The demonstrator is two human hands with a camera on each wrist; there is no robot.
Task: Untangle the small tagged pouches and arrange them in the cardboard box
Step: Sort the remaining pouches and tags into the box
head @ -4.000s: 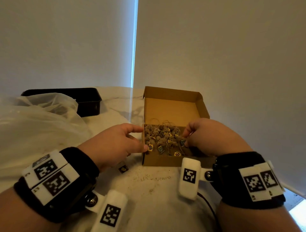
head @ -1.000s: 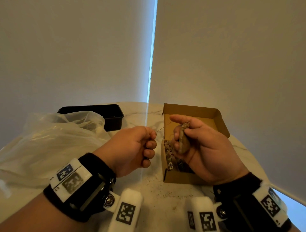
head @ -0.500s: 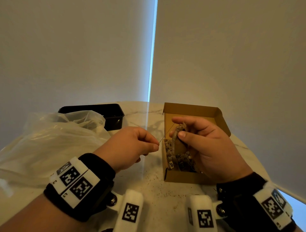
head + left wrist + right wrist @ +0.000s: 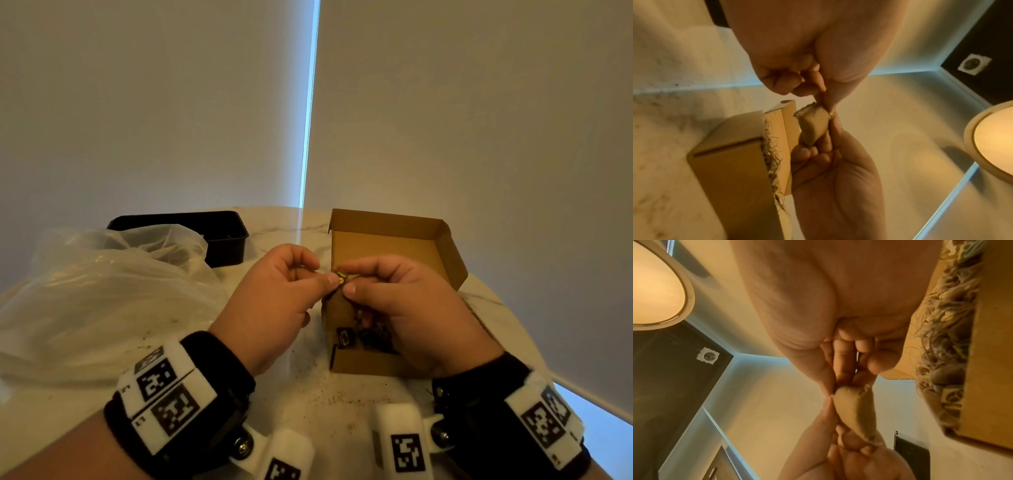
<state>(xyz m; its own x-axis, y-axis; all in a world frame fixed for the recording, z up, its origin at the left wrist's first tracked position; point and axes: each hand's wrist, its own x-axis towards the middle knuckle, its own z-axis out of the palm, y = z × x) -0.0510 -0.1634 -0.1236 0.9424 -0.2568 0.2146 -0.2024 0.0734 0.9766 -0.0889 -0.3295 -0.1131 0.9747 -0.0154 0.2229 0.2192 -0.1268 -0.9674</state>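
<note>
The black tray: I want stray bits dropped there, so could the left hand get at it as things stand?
Probably not yet: the left hand pinches the pouch together with the right hand, and the crumpled plastic bag partly covers the black tray.

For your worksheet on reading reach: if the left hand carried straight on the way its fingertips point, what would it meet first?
Most likely the right hand: the left hand points at it, both pinching one pouch between them. Beyond lies the cardboard box.

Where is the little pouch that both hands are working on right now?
In the head view the pouch hangs in the air between the left hand and the right hand, just over the left wall of the cardboard box.
</note>
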